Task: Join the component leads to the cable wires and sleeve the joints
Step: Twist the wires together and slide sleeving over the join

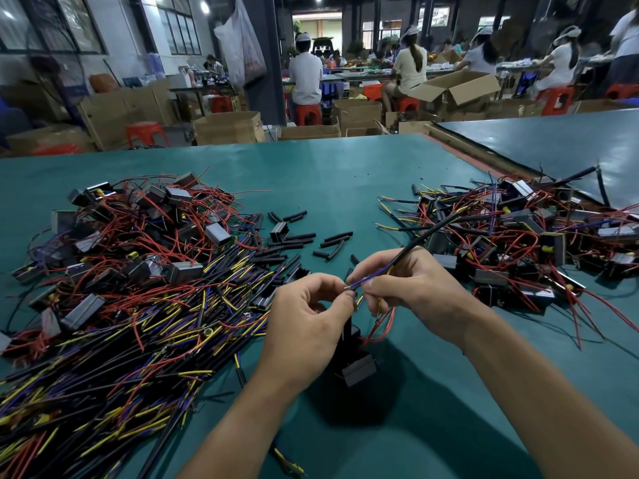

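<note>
Head view showed the left hand point(307, 316) and right hand point(411, 288) close together above the green table point(311, 174). The fingers of both were curled, pinching the blue wire point(368, 279) that ran out of the black cable point(428, 238). The component point(358, 368) hung just below them (which of its leads met the wire was too small to tell). Done well, the bare ends would overlap fully and twist tight before one of the loose sleeves point(333, 242) lying beyond went on.
</note>
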